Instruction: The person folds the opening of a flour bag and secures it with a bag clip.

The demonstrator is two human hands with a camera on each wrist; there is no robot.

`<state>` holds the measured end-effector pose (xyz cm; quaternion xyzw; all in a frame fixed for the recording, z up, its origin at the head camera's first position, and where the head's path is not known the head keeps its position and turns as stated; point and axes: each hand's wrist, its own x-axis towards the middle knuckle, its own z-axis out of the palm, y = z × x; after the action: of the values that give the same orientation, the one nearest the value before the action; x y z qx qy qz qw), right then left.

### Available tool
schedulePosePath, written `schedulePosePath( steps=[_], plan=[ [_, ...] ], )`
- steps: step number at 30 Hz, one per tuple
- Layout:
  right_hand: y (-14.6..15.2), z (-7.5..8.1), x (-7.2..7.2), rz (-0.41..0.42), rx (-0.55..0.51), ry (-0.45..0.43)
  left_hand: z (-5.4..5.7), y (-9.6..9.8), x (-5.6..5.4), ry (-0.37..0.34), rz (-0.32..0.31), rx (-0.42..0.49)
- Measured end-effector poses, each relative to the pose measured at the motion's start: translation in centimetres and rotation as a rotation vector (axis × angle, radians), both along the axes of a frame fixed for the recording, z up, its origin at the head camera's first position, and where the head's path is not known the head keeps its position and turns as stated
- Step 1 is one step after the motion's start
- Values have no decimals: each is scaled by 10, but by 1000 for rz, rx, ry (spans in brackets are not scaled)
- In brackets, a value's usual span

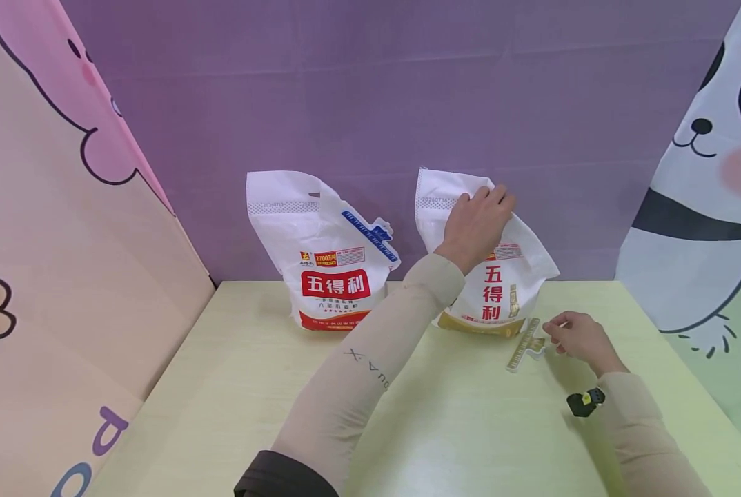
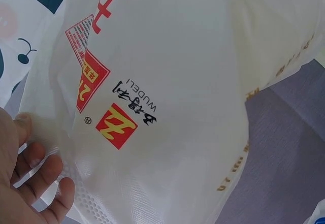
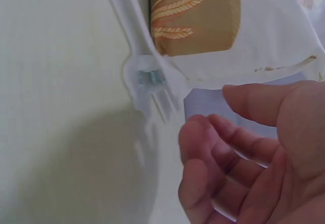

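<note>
A white flour bag with red characters and a gold base [image 1: 492, 290] stands at the back right, its top folded over to the right. My left hand [image 1: 479, 224] grips the folded top edge; in the left wrist view its fingers [image 2: 45, 170] lie along that edge. On the table beside the bag's base lies a gold and white bag clip [image 1: 522, 348]. Close to the right of the clip is my right hand [image 1: 578, 338], apart from it. The right wrist view shows its fingers [image 3: 195, 137] loosely curled, with nothing between them, and the clip's spring [image 3: 151, 76].
Another white flour bag [image 1: 333, 283] with a red label stands to the left, a blue bag clip [image 1: 370, 236] across its slanted top corner. A purple backdrop [image 1: 358, 103] rises right behind the pale table [image 1: 221, 400]. A small black device [image 1: 584, 402] sits at my right wrist.
</note>
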<state>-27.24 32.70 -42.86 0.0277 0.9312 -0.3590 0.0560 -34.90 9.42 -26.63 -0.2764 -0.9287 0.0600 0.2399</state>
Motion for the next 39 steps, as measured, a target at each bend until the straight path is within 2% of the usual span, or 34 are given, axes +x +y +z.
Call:
schedulePosePath(
  steps=[9,16,26,39],
  plan=[
    [0,-12,5,17,66,-93,0,0,-1,-8,6,2],
    [-2,-22,6,16,47,-133,0,-1,-1,-7,2,3],
    [-8,-27,6,18,58,-109,-2,-1,-2,-13,-6,12],
    [-9,-22,8,-29,44,-86,-2,0,-2,-1,-6,22]
  ],
)
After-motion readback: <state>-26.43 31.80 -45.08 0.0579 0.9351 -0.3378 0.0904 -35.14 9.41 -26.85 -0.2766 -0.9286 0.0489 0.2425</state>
